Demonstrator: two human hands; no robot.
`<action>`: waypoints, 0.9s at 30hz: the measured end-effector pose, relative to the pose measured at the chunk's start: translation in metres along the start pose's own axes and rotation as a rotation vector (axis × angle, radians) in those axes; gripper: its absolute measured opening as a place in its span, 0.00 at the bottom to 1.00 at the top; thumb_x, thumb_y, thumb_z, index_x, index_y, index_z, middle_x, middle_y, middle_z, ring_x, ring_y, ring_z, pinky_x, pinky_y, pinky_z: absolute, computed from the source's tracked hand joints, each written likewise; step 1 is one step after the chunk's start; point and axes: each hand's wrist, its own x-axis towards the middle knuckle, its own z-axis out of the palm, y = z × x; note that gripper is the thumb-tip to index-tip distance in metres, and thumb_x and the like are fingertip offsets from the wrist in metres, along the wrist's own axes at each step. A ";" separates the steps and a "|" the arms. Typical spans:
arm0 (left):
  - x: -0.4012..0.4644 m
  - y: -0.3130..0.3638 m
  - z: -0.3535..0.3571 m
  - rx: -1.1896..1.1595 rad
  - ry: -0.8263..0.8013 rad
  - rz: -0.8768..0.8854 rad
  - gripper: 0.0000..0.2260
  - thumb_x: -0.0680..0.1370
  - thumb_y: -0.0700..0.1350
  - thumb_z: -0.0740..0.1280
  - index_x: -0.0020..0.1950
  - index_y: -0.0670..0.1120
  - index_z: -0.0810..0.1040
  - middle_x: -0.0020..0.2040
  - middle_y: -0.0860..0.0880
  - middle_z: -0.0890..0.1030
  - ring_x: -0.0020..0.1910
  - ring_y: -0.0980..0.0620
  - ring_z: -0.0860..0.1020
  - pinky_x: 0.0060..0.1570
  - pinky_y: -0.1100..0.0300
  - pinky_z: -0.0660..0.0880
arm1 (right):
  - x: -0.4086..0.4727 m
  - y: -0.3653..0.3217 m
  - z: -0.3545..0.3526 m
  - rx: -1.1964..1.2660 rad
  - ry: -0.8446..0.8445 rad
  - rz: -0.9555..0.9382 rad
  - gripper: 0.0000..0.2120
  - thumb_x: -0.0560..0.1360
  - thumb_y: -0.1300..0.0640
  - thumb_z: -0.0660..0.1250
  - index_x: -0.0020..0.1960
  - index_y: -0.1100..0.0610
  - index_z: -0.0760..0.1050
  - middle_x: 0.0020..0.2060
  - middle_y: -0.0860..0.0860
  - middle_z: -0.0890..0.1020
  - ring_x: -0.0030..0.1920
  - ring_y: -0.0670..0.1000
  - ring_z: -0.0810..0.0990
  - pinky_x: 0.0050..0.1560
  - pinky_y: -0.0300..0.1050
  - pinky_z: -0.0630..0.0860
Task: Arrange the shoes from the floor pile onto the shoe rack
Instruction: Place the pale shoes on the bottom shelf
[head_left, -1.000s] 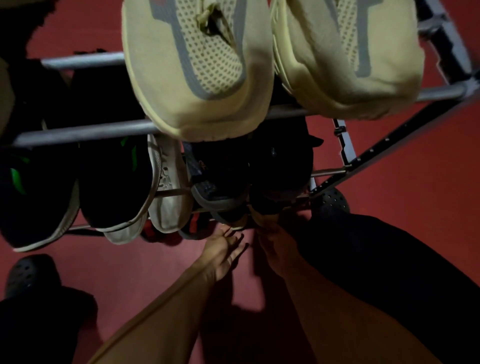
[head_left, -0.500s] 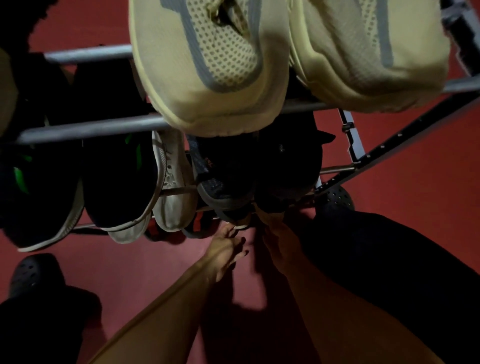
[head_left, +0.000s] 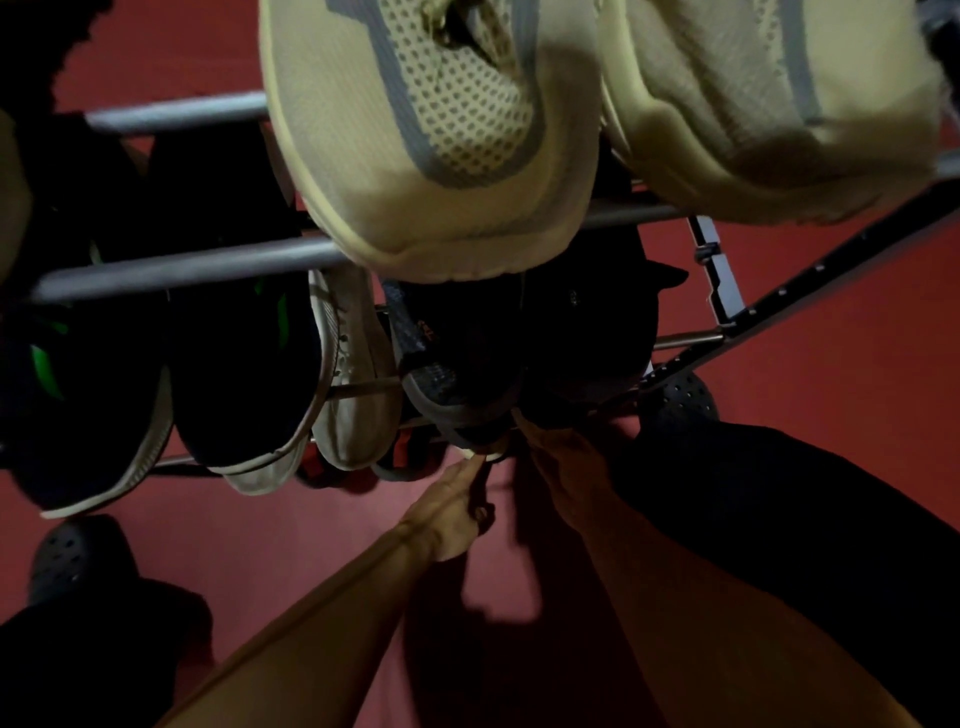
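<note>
The metal shoe rack fills the view from above. Two cream knit sneakers lie on its top tier. Below them sit black shoes with green marks, a white shoe, a grey shoe and a black shoe. My left hand is at the rack's lowest front, thumb touching the pale toe of a low shoe, fingers curled. My right hand lies in shadow just right of that toe, fingertips against it. Its grip is hidden.
A black perforated clog rests on the red floor under the rack's right end. Another clog lies at lower left. My leg in black trousers is on the right. A red-and-black shoe peeks from the bottom tier.
My left hand moved forward to the low shoe's toe and its spread fingers curled. My right hand stayed near the same spot. The view shifted slightly closer.
</note>
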 end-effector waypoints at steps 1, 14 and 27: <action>0.001 -0.001 0.001 -0.018 0.011 0.005 0.37 0.78 0.46 0.65 0.82 0.57 0.50 0.80 0.49 0.60 0.77 0.48 0.63 0.75 0.59 0.62 | 0.005 0.003 -0.001 -0.016 0.008 0.000 0.18 0.80 0.67 0.60 0.69 0.69 0.68 0.66 0.62 0.76 0.65 0.61 0.77 0.62 0.50 0.77; -0.027 -0.006 -0.007 0.214 0.034 -0.033 0.32 0.84 0.55 0.58 0.83 0.50 0.48 0.83 0.46 0.51 0.81 0.44 0.55 0.78 0.55 0.56 | -0.031 0.003 -0.001 -0.909 0.080 -0.143 0.08 0.81 0.57 0.62 0.57 0.58 0.75 0.52 0.53 0.79 0.52 0.54 0.77 0.48 0.39 0.70; -0.143 0.026 -0.087 0.491 0.121 0.024 0.26 0.83 0.60 0.57 0.78 0.51 0.64 0.75 0.49 0.67 0.72 0.44 0.70 0.69 0.49 0.70 | -0.171 -0.045 0.055 -1.453 -0.128 -0.415 0.23 0.79 0.51 0.61 0.73 0.54 0.66 0.68 0.55 0.72 0.67 0.58 0.73 0.67 0.51 0.70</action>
